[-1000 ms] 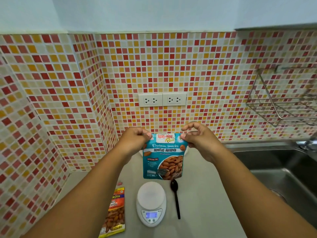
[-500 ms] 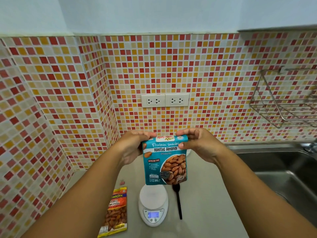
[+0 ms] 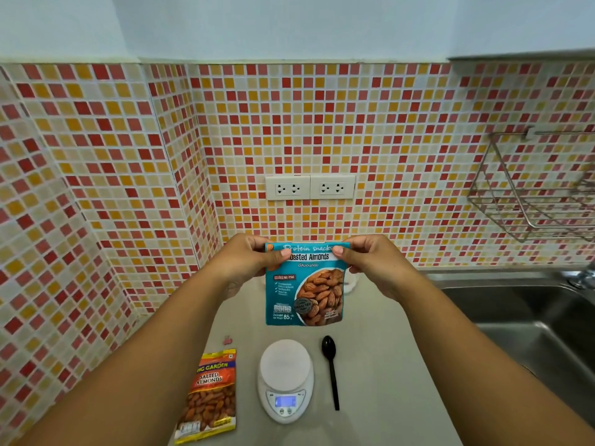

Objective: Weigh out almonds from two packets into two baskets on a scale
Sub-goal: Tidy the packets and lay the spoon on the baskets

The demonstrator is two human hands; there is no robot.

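Head view: our left hand (image 3: pixel 248 262) and right hand (image 3: pixel 370 262) pinch the teal almond packet (image 3: pixel 306 294) by its top corners. Light, crinkly, slippery film, so we'd grip right at the seal.

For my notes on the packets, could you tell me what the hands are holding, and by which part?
Both the left hand and the right hand pinch the teal almond packet by its top edge, one at each upper corner.

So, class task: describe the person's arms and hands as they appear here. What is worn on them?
Nothing is worn. The left hand and right hand are bare: no gloves, rings, watch or bracelets show. Both forearms are bare too, with no sleeves in view. The thumbnails look short and unpainted.
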